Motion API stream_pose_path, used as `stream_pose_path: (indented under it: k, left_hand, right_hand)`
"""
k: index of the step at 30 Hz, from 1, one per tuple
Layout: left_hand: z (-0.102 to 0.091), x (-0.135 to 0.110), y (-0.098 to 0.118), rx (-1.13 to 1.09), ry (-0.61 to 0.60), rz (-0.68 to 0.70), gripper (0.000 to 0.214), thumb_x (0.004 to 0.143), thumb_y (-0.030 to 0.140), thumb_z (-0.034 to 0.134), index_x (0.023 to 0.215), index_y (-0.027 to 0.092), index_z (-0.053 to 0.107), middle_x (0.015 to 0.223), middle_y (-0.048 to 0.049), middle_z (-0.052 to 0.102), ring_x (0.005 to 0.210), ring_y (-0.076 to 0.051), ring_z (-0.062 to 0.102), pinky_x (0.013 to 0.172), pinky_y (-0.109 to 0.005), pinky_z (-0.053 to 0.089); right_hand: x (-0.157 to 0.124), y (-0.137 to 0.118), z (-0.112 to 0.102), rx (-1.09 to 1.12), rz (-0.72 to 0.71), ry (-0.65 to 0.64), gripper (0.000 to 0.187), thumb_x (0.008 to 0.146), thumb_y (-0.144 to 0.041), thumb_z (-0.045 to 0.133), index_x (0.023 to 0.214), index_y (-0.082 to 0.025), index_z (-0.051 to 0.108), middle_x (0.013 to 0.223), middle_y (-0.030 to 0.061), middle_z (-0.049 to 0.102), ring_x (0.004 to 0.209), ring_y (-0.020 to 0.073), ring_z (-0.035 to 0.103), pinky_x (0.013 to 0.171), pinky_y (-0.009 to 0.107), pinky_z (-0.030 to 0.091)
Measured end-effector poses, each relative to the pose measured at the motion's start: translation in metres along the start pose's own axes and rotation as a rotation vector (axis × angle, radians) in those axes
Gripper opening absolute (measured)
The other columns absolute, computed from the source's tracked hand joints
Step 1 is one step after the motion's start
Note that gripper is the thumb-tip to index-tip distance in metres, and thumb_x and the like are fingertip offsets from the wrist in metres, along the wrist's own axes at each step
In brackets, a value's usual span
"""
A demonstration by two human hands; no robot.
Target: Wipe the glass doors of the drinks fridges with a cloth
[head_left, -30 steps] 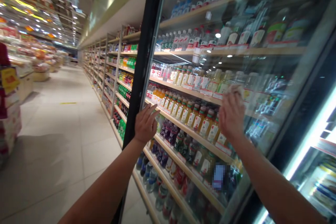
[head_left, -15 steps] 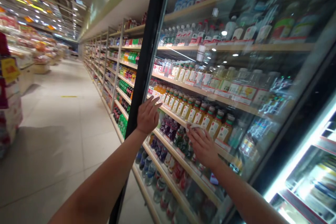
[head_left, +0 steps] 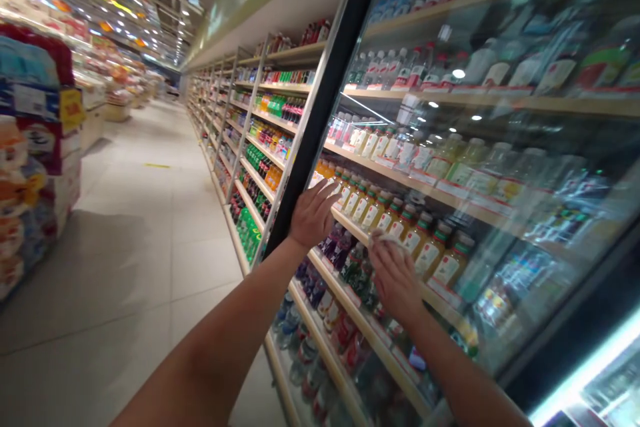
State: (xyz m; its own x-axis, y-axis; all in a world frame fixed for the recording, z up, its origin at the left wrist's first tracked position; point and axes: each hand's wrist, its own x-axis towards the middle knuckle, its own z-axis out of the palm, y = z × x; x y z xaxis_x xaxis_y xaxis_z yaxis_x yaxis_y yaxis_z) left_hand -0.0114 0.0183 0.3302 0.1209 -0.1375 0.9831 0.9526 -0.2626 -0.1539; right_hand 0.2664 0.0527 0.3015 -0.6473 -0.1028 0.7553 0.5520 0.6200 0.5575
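Note:
A glass door (head_left: 500,233) with a dark frame (head_left: 320,127) stands swung open in front of me. My left hand (head_left: 313,215) rests at the frame's edge, its fingers stretched out over the glass. Against the pane, my right hand (head_left: 395,277) presses a pale, crumpled cloth (head_left: 387,240) under its fingers; part of the cloth is hidden by the hand. Through the glass show shelves of drinks, among them a row of yellow juice bottles (head_left: 413,238) behind both hands.
Open drink shelves (head_left: 260,147) run along the wall into the distance. Stacked goods (head_left: 35,147) stand at the left, beside the tiled floor (head_left: 130,280) of the aisle. A lit cooler (head_left: 600,380) is at the lower right.
The view has turned left, so the door and shelves sit further right and more stacked goods show. My right hand with the cloth has shifted slightly on the glass; the left stays at the frame.

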Motion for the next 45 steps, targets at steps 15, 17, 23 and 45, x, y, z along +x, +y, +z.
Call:
stream_pose_path:
  k: [15,17,23,45]
  left_hand:
    - [-0.002,0.001,0.0,-0.077,-0.009,-0.01,0.042,0.093,0.005,0.045,0.127,0.019,0.064,0.14,-0.0099,0.065,0.145,-0.024,0.048,0.113,-0.043,0.043]
    - [-0.002,0.001,-0.002,-0.067,-0.004,0.001,0.041,0.094,0.006,0.045,0.128,0.018,0.064,0.14,-0.01,0.065,0.144,-0.025,0.05,0.112,-0.044,0.044]
    - [0.004,0.0,-0.012,-0.1,0.028,0.029,0.041,0.094,0.006,0.048,0.129,0.02,0.065,0.139,-0.0104,0.066,0.142,-0.026,0.052,0.115,-0.045,0.043]
    - [0.022,0.005,-0.029,-0.036,-0.025,0.065,0.079,0.087,0.024,0.064,0.159,0.042,0.037,0.162,0.0023,0.039,0.15,-0.039,0.037,0.119,-0.066,0.037]
  right_hand:
    - [0.033,-0.036,0.023,0.014,-0.033,0.0,0.069,0.102,-0.012,0.042,0.167,-0.02,0.02,0.15,0.0069,0.059,0.144,0.0199,0.049,0.13,0.042,0.016]
    - [0.036,-0.027,0.02,-0.021,0.073,0.066,0.068,0.102,-0.014,0.045,0.166,-0.02,0.024,0.152,0.0091,0.056,0.148,0.0211,0.044,0.13,0.042,0.017]
    - [0.021,-0.024,0.024,-0.06,0.102,0.085,0.054,0.098,-0.012,0.045,0.152,-0.015,0.05,0.152,0.0097,0.057,0.151,0.0219,0.039,0.13,0.044,0.016]
    - [0.019,0.03,0.004,-0.134,0.253,-0.033,0.057,0.098,-0.02,0.049,0.155,-0.022,0.048,0.162,0.0057,0.044,0.153,0.0211,0.034,0.129,0.043,0.025]
